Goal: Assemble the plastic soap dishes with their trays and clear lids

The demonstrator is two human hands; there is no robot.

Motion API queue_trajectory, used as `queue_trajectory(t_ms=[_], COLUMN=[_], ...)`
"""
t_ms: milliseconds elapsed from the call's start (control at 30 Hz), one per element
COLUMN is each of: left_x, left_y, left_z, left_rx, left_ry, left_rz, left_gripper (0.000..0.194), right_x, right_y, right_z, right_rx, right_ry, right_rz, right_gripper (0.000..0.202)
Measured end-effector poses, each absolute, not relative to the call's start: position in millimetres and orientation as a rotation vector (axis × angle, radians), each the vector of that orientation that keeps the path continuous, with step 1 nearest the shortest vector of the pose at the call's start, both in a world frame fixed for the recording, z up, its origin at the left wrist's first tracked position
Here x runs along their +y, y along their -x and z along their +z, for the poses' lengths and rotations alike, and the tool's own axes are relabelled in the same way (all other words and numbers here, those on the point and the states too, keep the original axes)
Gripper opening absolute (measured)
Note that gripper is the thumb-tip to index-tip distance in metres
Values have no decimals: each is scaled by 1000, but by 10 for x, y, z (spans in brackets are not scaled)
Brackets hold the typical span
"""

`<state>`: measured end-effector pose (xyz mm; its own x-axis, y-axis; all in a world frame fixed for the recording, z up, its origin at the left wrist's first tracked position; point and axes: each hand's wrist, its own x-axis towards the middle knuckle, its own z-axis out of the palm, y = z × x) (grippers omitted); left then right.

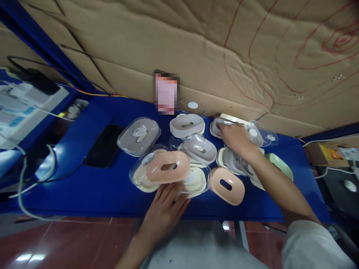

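My right hand [234,136] reaches to the back of the table, its fingers closed at a grey oval plastic piece [214,129]; the palm hides most of it. My left hand [167,200] is at the front, fingers stretched against the near edge of a peach oval piece [168,166] with a slot. That piece lies over a clear lid [148,160] and cream oval bases [195,180]. Another peach slotted piece [227,185] lies flat to the right. Grey slotted pieces [187,126] sit behind, one under a clear lid with a round label [139,130].
A phone with a lit, blurred screen [166,93] leans on the cardboard wall [126,45]. A dark phone [103,145] lies on the blue table [112,200] at left, beside white cables [22,186]. A green oval piece [282,166] is at right, partly behind my forearm.
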<state>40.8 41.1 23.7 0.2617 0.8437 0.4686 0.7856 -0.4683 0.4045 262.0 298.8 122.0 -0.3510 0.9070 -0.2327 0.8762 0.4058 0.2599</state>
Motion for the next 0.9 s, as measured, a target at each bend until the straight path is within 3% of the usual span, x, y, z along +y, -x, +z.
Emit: queue_trajectory(t_ms=[200, 333, 467, 567, 667, 767, 900], left_x=[410, 362, 241, 308, 716, 1336, 1887], left_y=[-395, -416, -363, -97, 349, 764, 1013], left_z=[222, 151, 236, 461, 663, 677, 531], left_rx=[1587, 1605, 1577, 1642, 2079, 2089, 2028], left_ry=[-2438, -2467, -2472, -2435, -2150, -1973, -1962], left_rz=[1004, 1043, 1161, 1364, 1477, 1248, 898], left_gripper=[10, 19, 32, 31, 36, 62, 79], right_x=[3104, 2896, 2581, 2195, 1754, 1503, 1614], right_y=[-2871, -2796, -2705, -2702, -2703, -2667, -2588], right_z=[1540, 1616, 1676, 1669, 1549, 1409, 1411], right_rx=[2566, 2764, 2871, 2976, 3038, 3117, 3187], right_ry=[-1571, -1598, -1368, -1041, -718, -505, -631], right_rz=[22, 122, 284, 115, -116, -314, -311], right_gripper=[42, 34, 50, 59, 52, 38, 41])
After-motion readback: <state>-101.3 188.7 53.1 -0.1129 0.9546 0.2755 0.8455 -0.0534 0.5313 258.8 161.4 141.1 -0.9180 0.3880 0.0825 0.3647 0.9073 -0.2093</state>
